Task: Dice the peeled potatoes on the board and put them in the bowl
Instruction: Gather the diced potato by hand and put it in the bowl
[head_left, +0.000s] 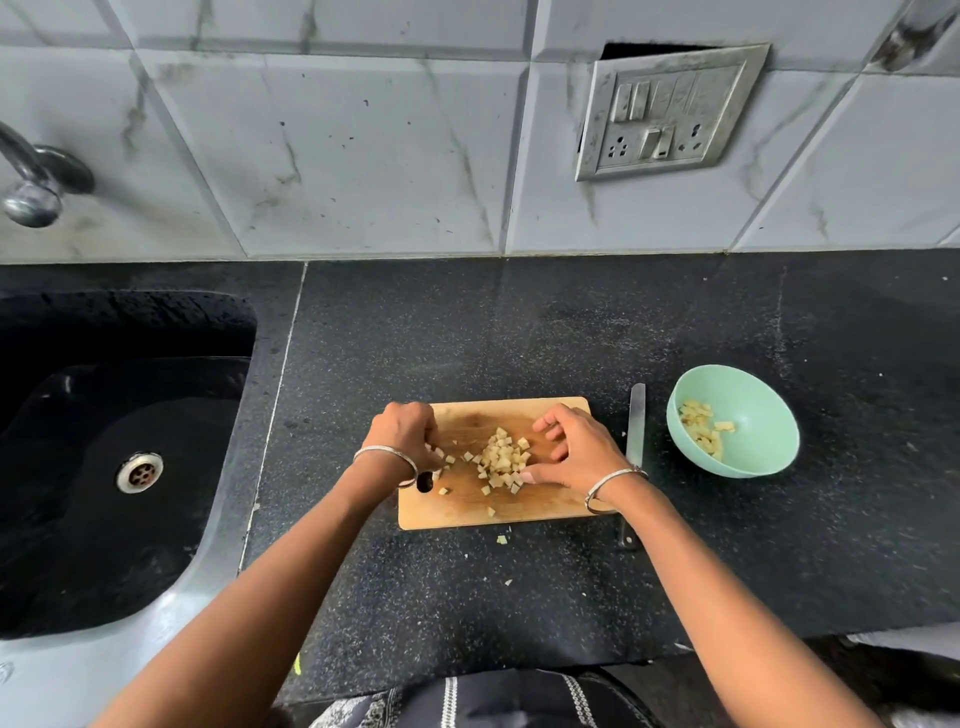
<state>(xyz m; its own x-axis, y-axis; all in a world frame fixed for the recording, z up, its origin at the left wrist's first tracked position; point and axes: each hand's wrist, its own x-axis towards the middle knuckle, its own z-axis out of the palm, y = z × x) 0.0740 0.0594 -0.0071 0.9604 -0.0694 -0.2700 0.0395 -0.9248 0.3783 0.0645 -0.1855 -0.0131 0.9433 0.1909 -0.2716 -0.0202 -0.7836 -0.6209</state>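
This is a home kitchen. A black speckled stone desk (571, 322) runs along a wall of pale, marble-veined tiles (337, 130) spotted with dark specks. To the left, a dark sink (130, 332) is set into the desk, with a round metal drain (139, 472) in its floor and a chrome tap (31, 182) coming out of the wall above it. A worn metal switch plate (670, 111) with sockets sits crooked in the tiles. On the desk lie a wooden chopping board (519, 415) carrying diced potato (501, 460), a knife (636, 426) just beside it, and a mint-green bowl (753, 395) with more dice inside.
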